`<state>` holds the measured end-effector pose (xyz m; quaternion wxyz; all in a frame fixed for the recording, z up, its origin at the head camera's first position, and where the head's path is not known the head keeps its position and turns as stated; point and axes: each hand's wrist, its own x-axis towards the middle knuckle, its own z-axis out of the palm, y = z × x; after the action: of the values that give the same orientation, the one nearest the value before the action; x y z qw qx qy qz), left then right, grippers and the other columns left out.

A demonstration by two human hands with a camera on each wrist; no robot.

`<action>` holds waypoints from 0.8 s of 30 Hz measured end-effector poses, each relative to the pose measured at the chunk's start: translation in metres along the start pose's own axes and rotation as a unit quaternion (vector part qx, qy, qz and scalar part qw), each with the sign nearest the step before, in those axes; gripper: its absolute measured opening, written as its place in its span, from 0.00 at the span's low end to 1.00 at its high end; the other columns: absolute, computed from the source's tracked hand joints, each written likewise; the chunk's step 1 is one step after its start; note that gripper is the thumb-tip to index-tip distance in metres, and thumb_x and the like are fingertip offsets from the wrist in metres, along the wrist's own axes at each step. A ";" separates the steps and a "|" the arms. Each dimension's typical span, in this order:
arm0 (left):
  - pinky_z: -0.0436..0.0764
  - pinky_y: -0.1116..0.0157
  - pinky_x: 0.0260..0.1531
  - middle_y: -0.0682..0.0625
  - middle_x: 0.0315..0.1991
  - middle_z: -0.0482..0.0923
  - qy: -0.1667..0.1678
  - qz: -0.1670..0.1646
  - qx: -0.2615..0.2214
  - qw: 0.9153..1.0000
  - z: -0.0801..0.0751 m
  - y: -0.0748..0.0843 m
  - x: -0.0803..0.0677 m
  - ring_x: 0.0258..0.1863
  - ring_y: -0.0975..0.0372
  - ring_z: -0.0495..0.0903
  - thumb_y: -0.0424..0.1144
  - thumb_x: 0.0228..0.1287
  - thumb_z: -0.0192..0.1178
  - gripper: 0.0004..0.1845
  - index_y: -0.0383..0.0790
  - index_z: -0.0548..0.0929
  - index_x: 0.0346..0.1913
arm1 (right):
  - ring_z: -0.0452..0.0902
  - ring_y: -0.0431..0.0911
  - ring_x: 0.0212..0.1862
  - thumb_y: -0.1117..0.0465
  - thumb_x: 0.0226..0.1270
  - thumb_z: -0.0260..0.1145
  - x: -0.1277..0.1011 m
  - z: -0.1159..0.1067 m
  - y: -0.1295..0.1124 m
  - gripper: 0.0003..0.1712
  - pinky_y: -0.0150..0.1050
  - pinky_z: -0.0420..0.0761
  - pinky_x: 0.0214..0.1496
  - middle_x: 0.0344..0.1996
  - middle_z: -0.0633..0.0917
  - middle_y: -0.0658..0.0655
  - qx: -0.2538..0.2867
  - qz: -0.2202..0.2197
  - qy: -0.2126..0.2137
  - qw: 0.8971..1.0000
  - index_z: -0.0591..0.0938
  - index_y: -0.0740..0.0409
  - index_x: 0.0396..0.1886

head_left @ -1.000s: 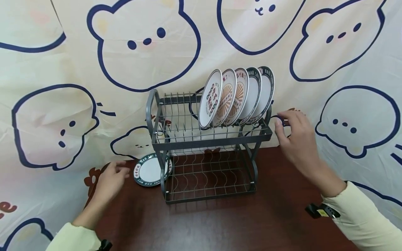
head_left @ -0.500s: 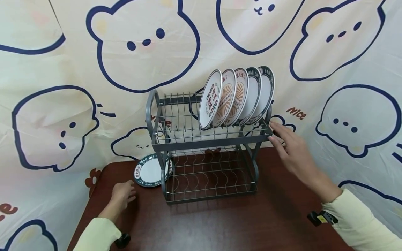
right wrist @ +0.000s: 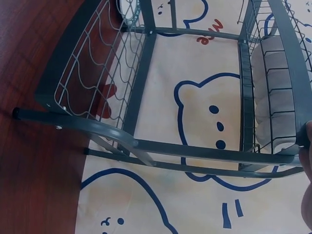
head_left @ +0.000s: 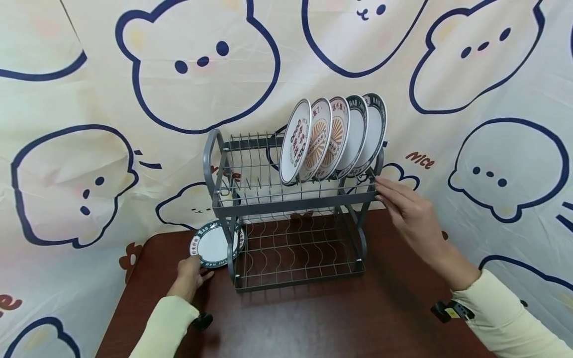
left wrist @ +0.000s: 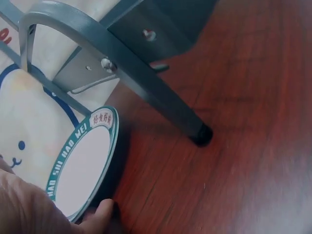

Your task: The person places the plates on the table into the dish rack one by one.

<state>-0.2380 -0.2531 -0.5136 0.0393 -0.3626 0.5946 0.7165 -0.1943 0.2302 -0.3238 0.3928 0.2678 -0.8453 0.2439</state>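
A white plate [head_left: 215,244] with a green lettered rim lies on the table at the rack's left, partly behind its front leg. My left hand [head_left: 190,275] is at its near edge; in the left wrist view the hand [left wrist: 34,209] pinches the rim [left wrist: 113,122], a fingertip beside its underside. A grey two-tier dish rack [head_left: 286,205] stands in the middle. My right hand [head_left: 414,223] grips its upper right front corner, thumb below the fingers; the right wrist view shows only part of this hand [right wrist: 307,170] at the frame.
Several plates with patterned faces, such as the leftmost plate [head_left: 296,141], stand upright in the rack's upper right half. The wavy-wired lower tier [head_left: 297,248] bears nothing. A cartoon-print cloth [head_left: 156,94] hangs behind the dark wood table [head_left: 291,323].
My left hand has moved right and forward over the table to the plate's rim. My right hand has moved left from beside the rack and taken hold of its corner.
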 end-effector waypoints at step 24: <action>0.89 0.70 0.29 0.53 0.24 0.78 0.042 -0.003 -0.058 0.997 -0.011 -0.001 0.007 0.22 0.67 0.85 0.21 0.72 0.44 0.28 0.21 0.58 0.74 | 0.87 0.57 0.56 0.75 0.60 0.72 -0.004 0.013 0.004 0.19 0.17 0.75 0.59 0.54 0.89 0.60 0.035 0.045 0.065 0.996 0.89 0.62 0.52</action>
<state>-0.2374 -0.2653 -0.5190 -0.0049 -0.3957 0.5525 0.7336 -0.2012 0.2262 -0.3350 0.4257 0.2269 -0.8202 0.3074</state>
